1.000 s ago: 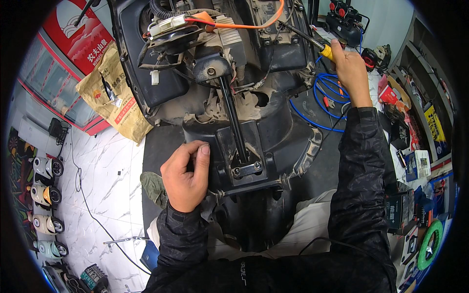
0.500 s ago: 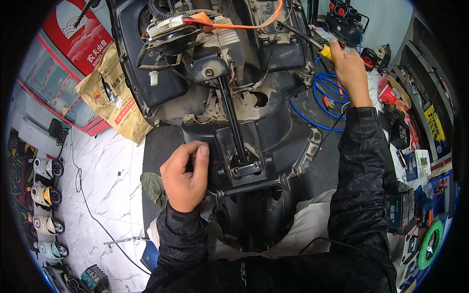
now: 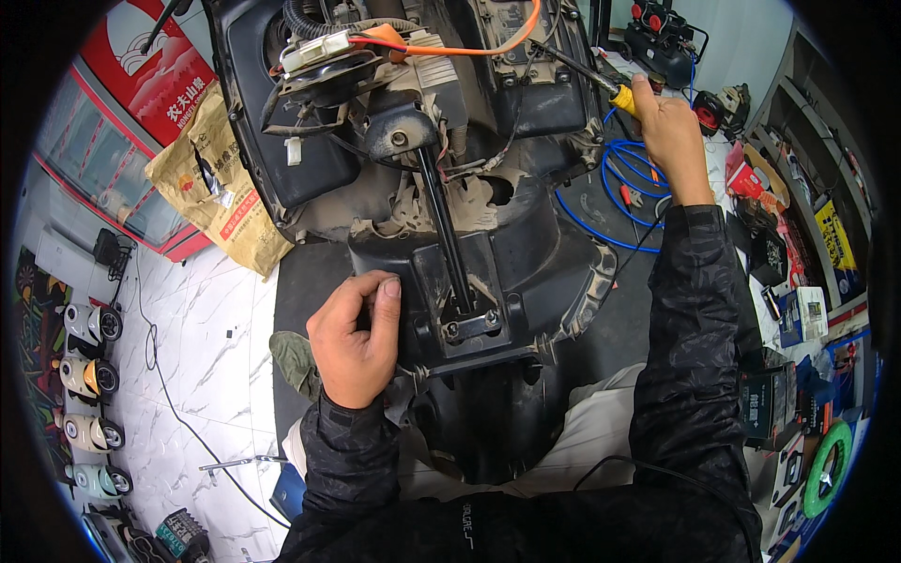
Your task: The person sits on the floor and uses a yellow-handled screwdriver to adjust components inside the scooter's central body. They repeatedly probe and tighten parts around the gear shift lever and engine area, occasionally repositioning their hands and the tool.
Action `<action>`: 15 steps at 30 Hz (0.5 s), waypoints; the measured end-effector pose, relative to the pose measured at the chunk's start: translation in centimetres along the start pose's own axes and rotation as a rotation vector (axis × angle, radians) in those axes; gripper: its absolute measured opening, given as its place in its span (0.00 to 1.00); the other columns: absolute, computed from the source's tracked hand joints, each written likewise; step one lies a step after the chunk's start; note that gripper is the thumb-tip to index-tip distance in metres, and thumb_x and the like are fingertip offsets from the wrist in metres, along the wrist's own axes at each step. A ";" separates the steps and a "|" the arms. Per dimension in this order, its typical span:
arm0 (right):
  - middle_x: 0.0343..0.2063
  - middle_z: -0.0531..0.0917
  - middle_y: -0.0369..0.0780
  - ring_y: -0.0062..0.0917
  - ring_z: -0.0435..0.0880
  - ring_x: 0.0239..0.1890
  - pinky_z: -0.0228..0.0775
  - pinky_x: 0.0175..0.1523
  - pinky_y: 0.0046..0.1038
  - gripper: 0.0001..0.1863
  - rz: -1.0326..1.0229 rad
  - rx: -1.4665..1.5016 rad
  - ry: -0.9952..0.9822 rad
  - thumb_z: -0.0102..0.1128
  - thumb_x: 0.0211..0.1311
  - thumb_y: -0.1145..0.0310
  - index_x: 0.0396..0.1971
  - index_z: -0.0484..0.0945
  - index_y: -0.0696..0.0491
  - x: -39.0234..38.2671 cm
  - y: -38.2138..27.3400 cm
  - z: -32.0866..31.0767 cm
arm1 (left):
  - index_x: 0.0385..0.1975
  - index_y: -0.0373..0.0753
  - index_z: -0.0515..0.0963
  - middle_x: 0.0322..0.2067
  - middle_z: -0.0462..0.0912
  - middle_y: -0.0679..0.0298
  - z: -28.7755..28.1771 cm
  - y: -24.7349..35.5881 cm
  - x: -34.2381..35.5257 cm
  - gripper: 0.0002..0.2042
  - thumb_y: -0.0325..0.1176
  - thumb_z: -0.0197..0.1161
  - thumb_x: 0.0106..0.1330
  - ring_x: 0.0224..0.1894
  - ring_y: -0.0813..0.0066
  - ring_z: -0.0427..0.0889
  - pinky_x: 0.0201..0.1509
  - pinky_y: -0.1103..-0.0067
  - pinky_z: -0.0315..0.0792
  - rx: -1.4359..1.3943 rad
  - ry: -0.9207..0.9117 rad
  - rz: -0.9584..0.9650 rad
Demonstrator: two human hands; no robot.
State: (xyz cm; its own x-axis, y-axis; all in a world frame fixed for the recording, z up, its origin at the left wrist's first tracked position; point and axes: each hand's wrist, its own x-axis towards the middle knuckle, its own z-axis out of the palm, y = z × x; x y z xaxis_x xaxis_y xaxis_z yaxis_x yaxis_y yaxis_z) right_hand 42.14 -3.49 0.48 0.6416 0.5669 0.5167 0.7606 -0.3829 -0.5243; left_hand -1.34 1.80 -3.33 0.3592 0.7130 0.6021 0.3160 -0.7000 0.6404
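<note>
My right hand (image 3: 672, 131) grips a tool with a yellow handle (image 3: 623, 97) and a dark shaft, whose far end reaches the upper right of a dusty black scooter body (image 3: 540, 239) that lies disassembled before me. My left hand (image 3: 352, 333) is closed, thumb against fingers, beside the lower plastic housing; what it holds, if anything, is hidden. A black steering rod (image 3: 446, 235) runs down from a metal bracket (image 3: 402, 139) to a small bolted plate (image 3: 474, 327). Above the bracket are white connectors (image 3: 314, 52), an orange wire (image 3: 479, 49) and a black round part (image 3: 333, 83).
Blue hose coils (image 3: 619, 169) lie right of the body, near a black air compressor (image 3: 664, 52) and cluttered shelves (image 3: 817, 188). A paper sack (image 3: 216, 197) leans by a red display cooler (image 3: 94, 164). Small toy scooters (image 3: 89, 375) line the left edge, and a green ring (image 3: 826, 469) sits lower right.
</note>
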 end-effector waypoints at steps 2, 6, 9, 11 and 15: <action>0.26 0.86 0.54 0.57 0.87 0.37 0.78 0.46 0.48 0.42 0.000 0.002 -0.003 0.42 0.79 0.32 0.29 0.89 0.57 0.0 0.0 0.0 | 0.40 0.28 0.85 0.30 0.87 0.56 0.0 0.0 0.0 0.07 0.27 0.71 0.74 0.28 0.76 0.81 0.37 0.80 0.76 0.001 0.000 0.000; 0.26 0.86 0.54 0.56 0.87 0.37 0.78 0.46 0.48 0.42 -0.004 0.001 0.004 0.41 0.79 0.32 0.29 0.90 0.56 0.0 -0.1 0.0 | 0.40 0.28 0.85 0.30 0.87 0.57 0.0 0.0 0.0 0.07 0.27 0.71 0.74 0.28 0.76 0.81 0.37 0.80 0.76 0.006 0.001 0.003; 0.26 0.86 0.54 0.56 0.87 0.37 0.78 0.46 0.48 0.43 -0.017 -0.015 0.004 0.41 0.80 0.32 0.29 0.90 0.56 -0.1 -0.1 -0.1 | 0.40 0.29 0.85 0.30 0.87 0.57 0.0 0.0 0.0 0.06 0.27 0.71 0.74 0.28 0.76 0.80 0.37 0.79 0.75 0.007 0.003 0.009; 0.26 0.86 0.54 0.56 0.87 0.37 0.78 0.47 0.49 0.43 -0.022 -0.025 0.002 0.41 0.80 0.32 0.29 0.90 0.57 -0.1 -0.1 -0.1 | 0.40 0.29 0.85 0.29 0.87 0.57 0.0 0.0 0.0 0.06 0.27 0.71 0.74 0.28 0.76 0.80 0.37 0.79 0.75 0.008 0.004 0.011; 0.26 0.87 0.54 0.56 0.88 0.37 0.78 0.47 0.48 0.43 -0.017 -0.030 -0.003 0.40 0.80 0.32 0.30 0.90 0.57 -0.1 -0.3 -0.2 | 0.40 0.29 0.85 0.29 0.87 0.57 0.0 0.0 0.0 0.06 0.27 0.71 0.74 0.28 0.76 0.80 0.37 0.79 0.75 0.009 0.003 0.008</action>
State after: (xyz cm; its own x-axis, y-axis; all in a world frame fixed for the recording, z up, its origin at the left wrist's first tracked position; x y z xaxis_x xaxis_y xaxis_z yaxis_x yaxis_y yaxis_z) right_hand 41.91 -3.54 0.70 0.6285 0.5755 0.5232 0.7739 -0.3950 -0.4951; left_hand -1.29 1.81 -3.34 0.3590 0.7075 0.6088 0.3211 -0.7061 0.6312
